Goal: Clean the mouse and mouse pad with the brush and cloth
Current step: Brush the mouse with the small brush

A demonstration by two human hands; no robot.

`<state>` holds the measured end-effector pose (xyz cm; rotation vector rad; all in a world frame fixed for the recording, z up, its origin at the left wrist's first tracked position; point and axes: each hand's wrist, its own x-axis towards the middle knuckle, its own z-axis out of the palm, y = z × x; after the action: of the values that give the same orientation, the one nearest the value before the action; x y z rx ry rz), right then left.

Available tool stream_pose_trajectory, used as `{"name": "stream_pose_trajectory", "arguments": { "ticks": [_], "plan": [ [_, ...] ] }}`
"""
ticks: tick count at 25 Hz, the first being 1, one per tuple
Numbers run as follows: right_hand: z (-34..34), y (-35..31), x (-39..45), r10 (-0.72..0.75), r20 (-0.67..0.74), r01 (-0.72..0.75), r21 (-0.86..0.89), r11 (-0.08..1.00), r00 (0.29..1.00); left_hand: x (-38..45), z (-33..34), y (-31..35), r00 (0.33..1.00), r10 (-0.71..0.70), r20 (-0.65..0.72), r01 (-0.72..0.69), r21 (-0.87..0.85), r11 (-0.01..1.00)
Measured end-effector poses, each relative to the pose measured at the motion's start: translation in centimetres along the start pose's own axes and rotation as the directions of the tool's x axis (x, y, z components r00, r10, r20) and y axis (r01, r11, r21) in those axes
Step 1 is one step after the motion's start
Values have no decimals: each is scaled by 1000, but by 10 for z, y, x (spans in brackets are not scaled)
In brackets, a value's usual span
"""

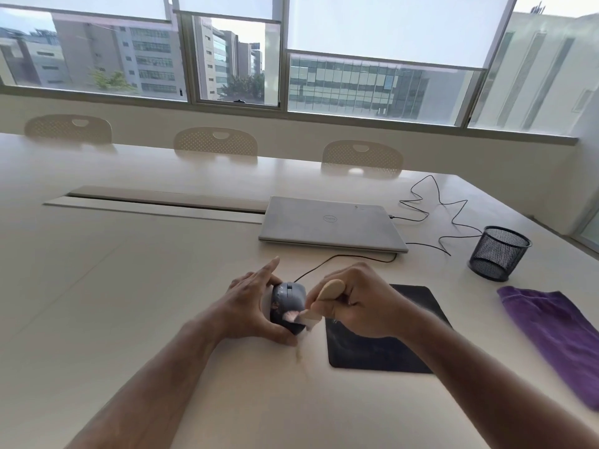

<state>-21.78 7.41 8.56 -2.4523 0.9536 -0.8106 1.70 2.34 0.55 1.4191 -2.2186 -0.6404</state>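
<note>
A dark wired mouse (289,297) is tilted up off the white table, and my left hand (256,303) grips it from the left side with thumb underneath. My right hand (356,299) holds a small wooden-handled brush (329,291), whose pale bristles touch the mouse's rear. The black mouse pad (382,348) lies flat just right of the mouse, partly under my right hand. A purple cloth (557,332) lies crumpled on the table at the far right, apart from both hands.
A closed silver laptop (330,226) sits behind the mouse, with black cables (437,202) trailing right. A black mesh pen cup (499,252) stands at the right. Some pale dust (299,354) lies on the table below the mouse. Chairs line the far edge.
</note>
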Motion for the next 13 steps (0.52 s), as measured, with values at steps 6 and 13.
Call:
{"name": "stream_pose_trajectory", "arguments": {
  "ticks": [6,13],
  "plan": [
    [-5,6,-10,17,-141,-7,72,997,990,1,0,-3,1000,-5,6,5,5,1000],
    [-5,9,-14,125,-54,-116,144,983,991,1,1,-3,1000,-15,0,15,5,1000]
  ]
}}
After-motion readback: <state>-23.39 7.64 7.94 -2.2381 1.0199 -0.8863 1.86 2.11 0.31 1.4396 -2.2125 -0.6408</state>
